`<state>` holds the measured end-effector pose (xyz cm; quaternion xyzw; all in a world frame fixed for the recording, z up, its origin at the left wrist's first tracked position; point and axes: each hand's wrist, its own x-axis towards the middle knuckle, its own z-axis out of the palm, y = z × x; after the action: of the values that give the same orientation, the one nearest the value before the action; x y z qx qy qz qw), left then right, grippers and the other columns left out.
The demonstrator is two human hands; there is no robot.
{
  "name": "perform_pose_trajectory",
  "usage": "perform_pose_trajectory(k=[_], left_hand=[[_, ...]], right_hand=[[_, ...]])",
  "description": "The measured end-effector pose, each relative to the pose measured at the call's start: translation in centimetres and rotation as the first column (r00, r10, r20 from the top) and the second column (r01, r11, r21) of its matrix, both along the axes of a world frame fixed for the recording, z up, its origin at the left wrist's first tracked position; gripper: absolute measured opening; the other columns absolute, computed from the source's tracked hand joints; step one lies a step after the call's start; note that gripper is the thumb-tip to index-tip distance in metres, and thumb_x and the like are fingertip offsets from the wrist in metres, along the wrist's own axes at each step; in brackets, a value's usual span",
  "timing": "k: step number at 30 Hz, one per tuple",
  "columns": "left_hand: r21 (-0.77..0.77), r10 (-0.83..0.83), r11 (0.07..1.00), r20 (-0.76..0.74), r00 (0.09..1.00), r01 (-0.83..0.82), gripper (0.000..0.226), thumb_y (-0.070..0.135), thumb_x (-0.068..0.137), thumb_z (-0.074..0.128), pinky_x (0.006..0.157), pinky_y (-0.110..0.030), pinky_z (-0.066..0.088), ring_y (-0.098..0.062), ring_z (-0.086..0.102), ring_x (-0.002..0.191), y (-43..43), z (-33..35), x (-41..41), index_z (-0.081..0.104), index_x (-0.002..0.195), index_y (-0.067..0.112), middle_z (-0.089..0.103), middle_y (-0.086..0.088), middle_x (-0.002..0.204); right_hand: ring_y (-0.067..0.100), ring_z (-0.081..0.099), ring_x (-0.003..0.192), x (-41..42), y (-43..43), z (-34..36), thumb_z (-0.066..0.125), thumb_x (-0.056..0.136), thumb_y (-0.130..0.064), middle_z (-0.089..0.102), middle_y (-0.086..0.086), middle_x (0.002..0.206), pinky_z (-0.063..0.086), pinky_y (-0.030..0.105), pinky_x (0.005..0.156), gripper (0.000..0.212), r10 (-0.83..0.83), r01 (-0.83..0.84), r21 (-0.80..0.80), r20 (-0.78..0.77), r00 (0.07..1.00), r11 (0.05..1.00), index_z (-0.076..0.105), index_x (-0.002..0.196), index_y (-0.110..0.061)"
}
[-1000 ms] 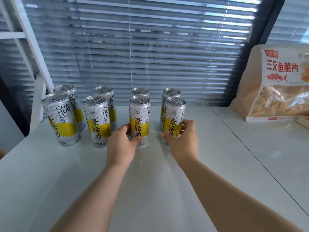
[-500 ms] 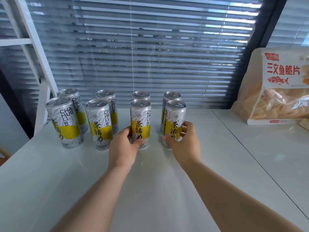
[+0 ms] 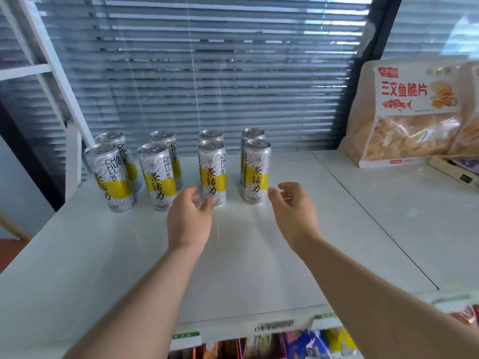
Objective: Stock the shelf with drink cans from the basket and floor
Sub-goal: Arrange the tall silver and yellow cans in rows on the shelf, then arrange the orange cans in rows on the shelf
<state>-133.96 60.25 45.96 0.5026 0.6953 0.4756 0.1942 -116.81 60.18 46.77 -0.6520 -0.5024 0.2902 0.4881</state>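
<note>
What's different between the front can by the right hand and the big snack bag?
The can is a slim grey cylinder with a yellow band; the snack bag is a wide pouch, partly see-through. The can is much smaller than the snack bag. The can is just beside the right hand; the snack bag is far from it. Both stand on the white shelf.

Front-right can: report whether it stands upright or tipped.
Upright. The front-right can stands on its base on the shelf, pull-tab lid on top.

Single head view, close above the shelf top [image 3: 233, 268] — facing forward and down, toward window blinds [image 3: 207, 73]
</note>
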Motion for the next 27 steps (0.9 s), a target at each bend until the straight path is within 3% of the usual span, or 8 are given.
perform_pose_trajectory(k=[4, 7, 9, 14, 17, 19, 23, 27], left_hand=[[0.037, -0.002, 0.999, 0.024, 1.000, 0.001, 0.034, 0.033, 0.088, 0.064, 0.080, -0.024, 0.038, -0.024, 0.062, 0.102, -4.5, 1.3, 0.7, 0.062, 0.114, 0.010, 0.069, -0.006, 0.109], [0.015, -0.086, 0.996, 0.082, 0.993, 0.085, 0.035, 0.042, 0.082, 0.064, 0.088, -0.032, 0.050, -0.024, 0.067, 0.093, -7.7, 1.6, 1.3, 0.066, 0.104, 0.015, 0.071, -0.003, 0.096], [0.006, -0.155, 0.988, 0.135, 0.979, 0.155, 0.035, 0.049, 0.074, 0.059, 0.085, -0.043, 0.055, -0.025, 0.069, 0.084, -10.3, 1.7, 2.4, 0.066, 0.093, 0.020, 0.071, -0.002, 0.086], [-0.034, -0.342, 0.936, 0.132, 0.930, 0.349, 0.019, 0.039, 0.084, 0.059, 0.079, -0.046, 0.057, -0.020, 0.064, 0.065, -17.2, 1.9, 8.0, 0.061, 0.073, 0.023, 0.064, 0.005, 0.064], [-0.091, -0.431, 0.890, 0.150, 0.890, 0.447, 0.020, 0.036, 0.087, 0.059, 0.079, -0.046, 0.057, -0.018, 0.063, 0.062, -21.3, -0.1, 12.0, 0.061, 0.073, 0.022, 0.066, 0.001, 0.068], [-0.153, -0.475, 0.852, 0.175, 0.863, 0.500, 0.023, 0.037, 0.086, 0.060, 0.078, -0.046, 0.057, -0.020, 0.063, 0.062, -24.2, -2.5, 14.7, 0.060, 0.069, 0.020, 0.066, -0.001, 0.068], [-0.328, -0.533, 0.746, 0.226, 0.815, 0.579, 0.035, 0.058, 0.067, 0.058, 0.078, -0.053, 0.056, -0.029, 0.066, 0.068, -29.7, -9.6, 20.5, 0.062, 0.064, 0.023, 0.066, -0.001, 0.063], [-0.426, -0.576, 0.673, 0.212, 0.789, 0.605, 0.043, 0.061, 0.067, 0.055, 0.078, -0.048, 0.057, -0.026, 0.068, 0.074, -34.0, -15.6, 24.1, 0.062, 0.069, 0.019, 0.069, -0.002, 0.070]], right_hand=[[0.012, 0.054, 0.076, 0.3, -5.0, 1.2, 0.052, 0.094, -0.032, 0.058, -0.011, 0.080, 0.038, 0.026, 0.065, 0.018, -0.055, 0.055, 0.038, -0.013, 0.998, 0.998, 0.060, 0.104, -0.018], [0.014, 0.053, 0.073, 1.2, -10.2, 1.7, 0.051, 0.095, -0.030, 0.059, -0.006, 0.078, 0.037, 0.027, 0.058, 0.012, -0.096, 0.095, 0.062, 0.020, 0.995, 0.994, 0.058, 0.094, -0.020], [0.010, 0.050, 0.064, 2.7, -14.4, 1.9, 0.051, 0.096, -0.029, 0.055, -0.007, 0.069, 0.038, 0.025, 0.057, 0.013, -0.107, 0.106, 0.062, 0.012, 0.994, 0.992, 0.058, 0.092, -0.019], [0.012, 0.042, 0.057, 7.9, -24.4, 0.7, 0.049, 0.095, -0.026, 0.049, -0.004, 0.061, 0.034, 0.029, 0.057, 0.024, -0.258, 0.258, 0.021, -0.015, 0.966, 0.966, 0.059, 0.084, -0.007], [0.014, 0.043, 0.061, 11.6, -29.6, -1.8, 0.050, 0.093, -0.027, 0.048, -0.005, 0.061, 0.036, 0.030, 0.060, 0.026, -0.394, 0.393, -0.020, -0.031, 0.919, 0.919, 0.055, 0.075, -0.010], [0.018, 0.045, 0.064, 14.2, -33.1, -4.1, 0.049, 0.091, -0.028, 0.048, 0.001, 0.062, 0.038, 0.034, 0.061, 0.030, -0.459, 0.457, -0.054, -0.023, 0.888, 0.888, 0.054, 0.076, -0.002], [0.033, 0.057, 0.071, 19.8, -40.3, -10.5, 0.049, 0.089, -0.032, 0.058, 0.017, 0.071, 0.049, 0.044, 0.069, 0.036, -0.562, 0.554, -0.167, 0.004, 0.827, 0.815, 0.057, 0.085, 0.002], [0.026, 0.064, 0.086, 23.1, -46.5, -15.8, 0.050, 0.094, -0.033, 0.064, 0.000, 0.082, 0.052, 0.043, 0.078, 0.019, -0.600, 0.574, -0.293, 0.002, 0.800, 0.765, 0.061, 0.090, -0.018]])
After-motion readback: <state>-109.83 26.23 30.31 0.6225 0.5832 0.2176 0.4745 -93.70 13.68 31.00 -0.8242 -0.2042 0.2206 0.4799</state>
